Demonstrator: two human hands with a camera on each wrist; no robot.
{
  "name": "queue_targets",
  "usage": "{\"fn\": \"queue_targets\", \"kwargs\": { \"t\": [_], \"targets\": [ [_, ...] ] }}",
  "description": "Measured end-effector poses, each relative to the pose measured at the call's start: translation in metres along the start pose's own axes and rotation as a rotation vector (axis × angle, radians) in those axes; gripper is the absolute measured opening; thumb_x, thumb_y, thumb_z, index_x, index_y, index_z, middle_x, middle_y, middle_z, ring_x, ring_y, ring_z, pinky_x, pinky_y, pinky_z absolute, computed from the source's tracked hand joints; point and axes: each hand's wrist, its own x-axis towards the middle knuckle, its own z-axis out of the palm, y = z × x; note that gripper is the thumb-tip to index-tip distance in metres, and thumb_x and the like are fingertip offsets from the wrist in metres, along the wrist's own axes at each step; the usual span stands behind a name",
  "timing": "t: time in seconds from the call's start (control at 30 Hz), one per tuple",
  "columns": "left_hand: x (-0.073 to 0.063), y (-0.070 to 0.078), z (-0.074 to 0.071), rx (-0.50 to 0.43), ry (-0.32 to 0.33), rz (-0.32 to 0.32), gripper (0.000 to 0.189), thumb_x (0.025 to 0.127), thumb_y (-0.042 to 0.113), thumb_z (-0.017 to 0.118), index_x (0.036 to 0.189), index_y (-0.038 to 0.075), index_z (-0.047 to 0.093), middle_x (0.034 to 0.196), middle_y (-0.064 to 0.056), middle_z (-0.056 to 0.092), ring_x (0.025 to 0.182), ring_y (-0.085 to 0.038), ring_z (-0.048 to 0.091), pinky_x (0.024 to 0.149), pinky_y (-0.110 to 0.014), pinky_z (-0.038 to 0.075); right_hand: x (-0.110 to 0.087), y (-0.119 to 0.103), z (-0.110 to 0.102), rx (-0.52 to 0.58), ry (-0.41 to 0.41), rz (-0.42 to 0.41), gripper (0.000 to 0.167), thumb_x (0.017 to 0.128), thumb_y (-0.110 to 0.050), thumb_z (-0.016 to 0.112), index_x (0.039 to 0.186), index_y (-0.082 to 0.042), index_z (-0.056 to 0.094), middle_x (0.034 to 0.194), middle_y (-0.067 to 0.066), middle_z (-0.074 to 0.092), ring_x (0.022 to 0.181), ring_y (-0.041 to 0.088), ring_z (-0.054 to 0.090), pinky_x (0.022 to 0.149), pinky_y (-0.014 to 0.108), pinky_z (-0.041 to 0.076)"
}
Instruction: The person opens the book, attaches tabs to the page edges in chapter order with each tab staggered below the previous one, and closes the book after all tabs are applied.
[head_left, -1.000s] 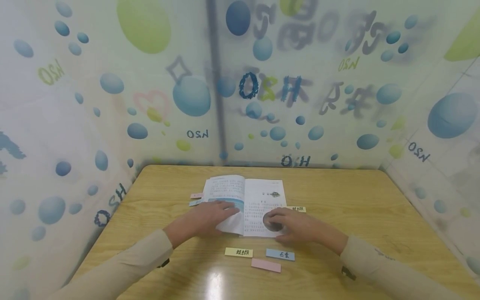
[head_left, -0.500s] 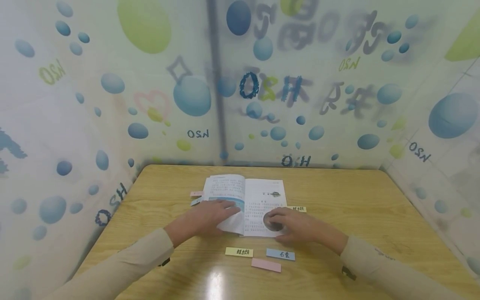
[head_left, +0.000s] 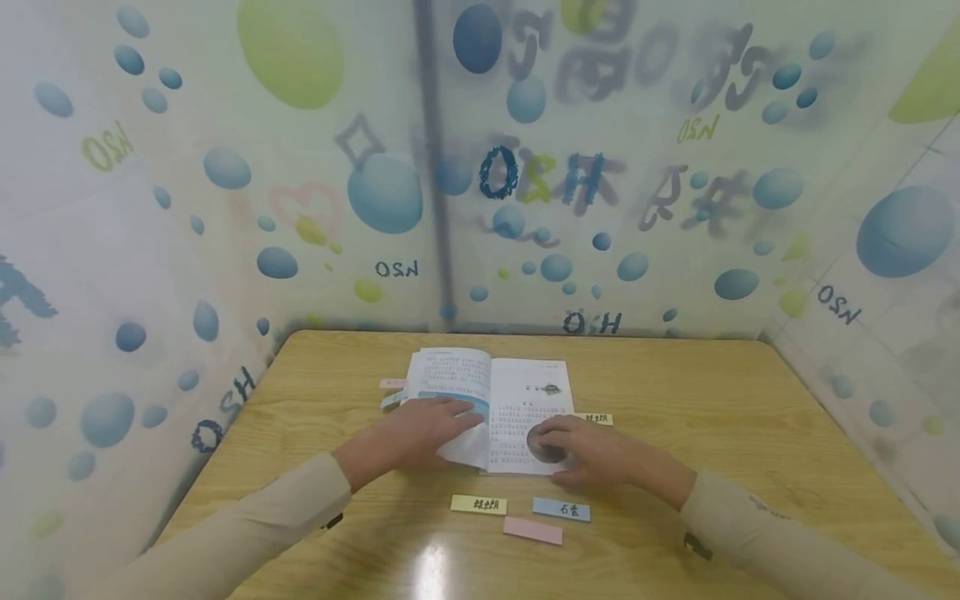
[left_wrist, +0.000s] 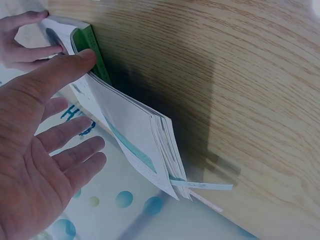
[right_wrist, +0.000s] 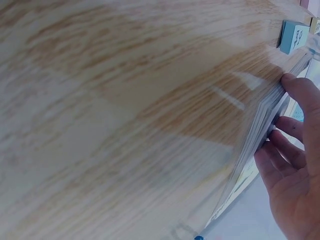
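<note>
An open book (head_left: 525,375) lies on the wooden table with printed text, a blue band on its left page and a dark round picture on its right page. My left hand (head_left: 431,433) is over the left page, its fingers spread and relaxed; in the left wrist view the thumb (left_wrist: 75,65) is at the book's near edge. The right hand (head_left: 603,450) rests its fingertips on the lower right page, its thumb (right_wrist: 295,87) against the near edge of the pages. Pink (head_left: 392,383) and blue (head_left: 393,398) tabs jut out on the left, a yellow tab (head_left: 598,419) on the right.
Nearer than the book lie a yellow sticky-note pad (head_left: 478,504) and a blue one (head_left: 561,509), both with handwriting, and a pink pad (head_left: 532,531). Patterned curtains (head_left: 555,233) with blue and green bubbles enclose the table (head_left: 690,383) at the back and sides.
The left pages have shifted slightly, and their pink and blue tabs sit a little farther up. My left hand has moved slightly away with them. The right hand stays in place.
</note>
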Motion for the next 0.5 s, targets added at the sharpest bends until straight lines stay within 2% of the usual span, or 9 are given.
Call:
{"fn": "queue_targets", "kwargs": {
  "t": [0.5],
  "targets": [
    [0.0007,0.0036,-0.0073,0.027,-0.02,0.004,0.072,0.085,0.026,0.086,0.148,0.014,0.052,0.148,-0.006,0.053,0.134,-0.025,0.05,0.106,-0.041,0.045,-0.0006,0.0008,0.0008,-0.016,0.005,-0.011,0.052,0.091,-0.032,0.078,0.135,-0.01,0.064,0.142,0.003,0.054,0.131,0.02,0.05,0.108,0.036,0.043]
  ]
}}
